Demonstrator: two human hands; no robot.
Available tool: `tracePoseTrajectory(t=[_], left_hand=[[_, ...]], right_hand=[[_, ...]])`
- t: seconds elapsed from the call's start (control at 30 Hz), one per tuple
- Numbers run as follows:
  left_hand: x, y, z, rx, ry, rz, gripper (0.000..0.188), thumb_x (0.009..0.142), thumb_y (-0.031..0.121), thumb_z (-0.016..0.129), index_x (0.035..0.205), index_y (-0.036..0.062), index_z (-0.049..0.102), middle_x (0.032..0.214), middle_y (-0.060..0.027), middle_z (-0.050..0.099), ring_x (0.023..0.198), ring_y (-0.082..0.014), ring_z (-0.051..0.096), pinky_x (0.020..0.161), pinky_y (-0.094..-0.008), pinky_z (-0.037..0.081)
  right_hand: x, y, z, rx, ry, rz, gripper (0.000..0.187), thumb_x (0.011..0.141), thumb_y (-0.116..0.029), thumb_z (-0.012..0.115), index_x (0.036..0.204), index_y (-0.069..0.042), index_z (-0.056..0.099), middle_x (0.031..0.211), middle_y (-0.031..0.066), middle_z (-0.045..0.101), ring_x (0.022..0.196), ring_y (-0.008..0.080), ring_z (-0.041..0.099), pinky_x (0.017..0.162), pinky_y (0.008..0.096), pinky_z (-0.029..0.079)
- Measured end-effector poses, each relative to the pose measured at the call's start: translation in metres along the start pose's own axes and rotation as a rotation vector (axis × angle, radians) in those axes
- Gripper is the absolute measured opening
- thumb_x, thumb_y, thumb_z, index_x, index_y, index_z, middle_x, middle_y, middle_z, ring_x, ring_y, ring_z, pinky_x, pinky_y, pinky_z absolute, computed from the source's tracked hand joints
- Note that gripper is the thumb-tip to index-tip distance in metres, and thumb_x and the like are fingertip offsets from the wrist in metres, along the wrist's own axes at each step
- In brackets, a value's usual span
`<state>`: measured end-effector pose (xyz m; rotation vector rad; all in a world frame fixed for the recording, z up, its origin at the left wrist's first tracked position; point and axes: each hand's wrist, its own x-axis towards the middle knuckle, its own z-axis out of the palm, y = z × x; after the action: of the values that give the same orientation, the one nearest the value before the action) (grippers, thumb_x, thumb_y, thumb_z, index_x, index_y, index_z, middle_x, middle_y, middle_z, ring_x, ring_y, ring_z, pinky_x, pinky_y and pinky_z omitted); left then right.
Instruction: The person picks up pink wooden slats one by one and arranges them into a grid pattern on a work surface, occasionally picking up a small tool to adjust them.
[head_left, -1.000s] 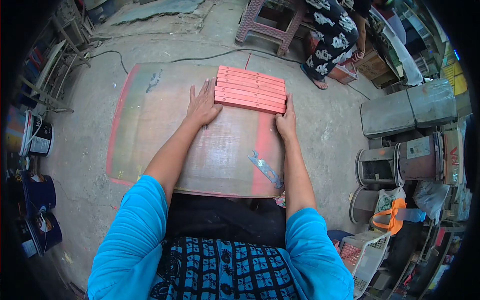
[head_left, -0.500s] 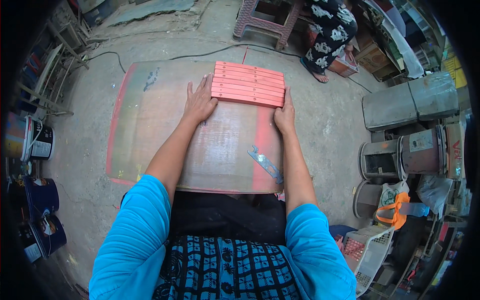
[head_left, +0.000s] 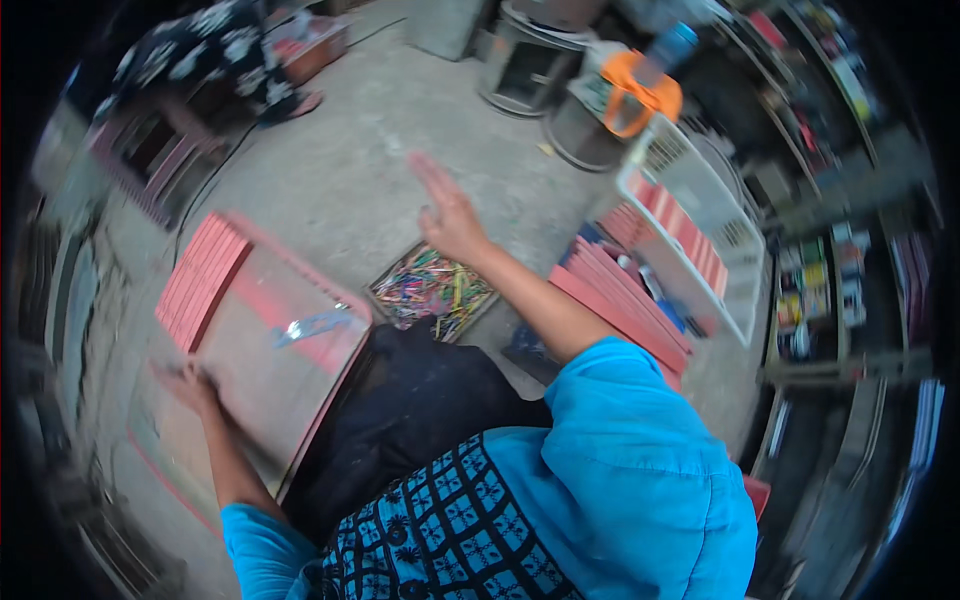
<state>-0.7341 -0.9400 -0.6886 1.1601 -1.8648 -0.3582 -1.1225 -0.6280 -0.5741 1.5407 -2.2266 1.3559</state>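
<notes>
A row of pink wooden-looking strips (head_left: 203, 278), set side by side, lies on a worn board (head_left: 260, 385) with pink edges. Near the row's closer end, my left hand (head_left: 187, 385) is open over the board, its fingers apart and a little blurred. My right hand (head_left: 452, 220) reaches out over the floor, away from the strips, with fingers stretched and nothing in it. A flat metal tool (head_left: 312, 327), smeared by motion, rests on the board. Closest to my right hand is a shallow tray (head_left: 484, 305) full of thin coloured sticks.
On the right, a bundle of long pink strips (head_left: 610, 315) lies beside a white plastic basket (head_left: 742, 300) holding more pink pieces (head_left: 680, 228). Beyond them are an orange bag (head_left: 640, 98) and metal drums (head_left: 525, 80). A person's patterned clothing (head_left: 195, 55) shows by a stool (head_left: 150, 150).
The view has swung to the right. My right hand has left the end of the strip row and stretched out rightward. My left hand has come away from the row's other end.
</notes>
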Motion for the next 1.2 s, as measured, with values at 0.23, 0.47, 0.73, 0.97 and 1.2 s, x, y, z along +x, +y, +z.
tracePoseTrajectory(t=[0.23,0.47,0.73,0.97,1.2], left_hand=[[-0.051,-0.005,-0.046,0.302,-0.030,0.205,0.064,0.083,0.035,0.041,0.133,-0.0014,0.021,0.136,-0.0237,0.023,0.127,-0.0350,0.020,0.104,-0.0420,0.015],[-0.086,-0.023,-0.127,0.613,-0.210,0.085,0.063,0.081,0.033,0.042,0.133,0.0021,0.023,0.136,-0.0245,0.021,0.126,-0.0374,0.019,0.104,-0.0439,0.015],[-0.098,0.027,-0.180,0.774,-0.322,-0.019,0.064,0.074,0.024,0.046,0.131,0.0001,0.027,0.137,-0.0274,0.015,0.126,-0.0403,0.017,0.103,-0.0461,0.016],[-0.105,0.049,-0.180,0.818,-0.398,-0.042,0.066,0.071,0.022,0.046,0.130,-0.0015,0.027,0.137,-0.0271,0.013,0.127,-0.0403,0.015,0.103,-0.0464,0.015],[-0.111,0.078,-0.160,0.881,-0.437,-0.082,0.062,0.071,0.021,0.046,0.126,-0.0033,0.033,0.138,-0.0270,0.013,0.127,-0.0390,0.015,0.104,-0.0438,0.014]], right_hand=[[-0.085,0.120,-0.267,-0.399,0.738,0.395,0.048,0.065,0.001,0.049,0.113,0.003,0.049,0.110,0.0221,0.052,0.105,0.0352,0.048,0.091,0.0385,0.036],[-0.156,0.247,-0.389,-0.571,0.402,1.262,0.077,0.062,-0.039,0.065,0.122,0.002,0.040,0.123,0.0268,0.040,0.116,0.0369,0.039,0.096,0.0394,0.033],[-0.146,0.280,-0.360,-0.475,0.187,1.565,0.102,0.055,-0.065,0.063,0.133,-0.010,0.026,0.137,0.0218,0.021,0.126,0.0399,0.020,0.099,0.0535,0.023],[-0.123,0.264,-0.361,-0.678,-0.006,1.750,0.095,0.056,-0.059,0.066,0.131,-0.011,0.032,0.137,0.0147,0.024,0.124,0.0456,0.018,0.095,0.0605,0.022],[-0.116,0.267,-0.357,-0.661,-0.042,1.645,0.084,0.059,-0.047,0.066,0.127,-0.009,0.037,0.134,0.0133,0.028,0.123,0.0449,0.020,0.093,0.0599,0.026]])
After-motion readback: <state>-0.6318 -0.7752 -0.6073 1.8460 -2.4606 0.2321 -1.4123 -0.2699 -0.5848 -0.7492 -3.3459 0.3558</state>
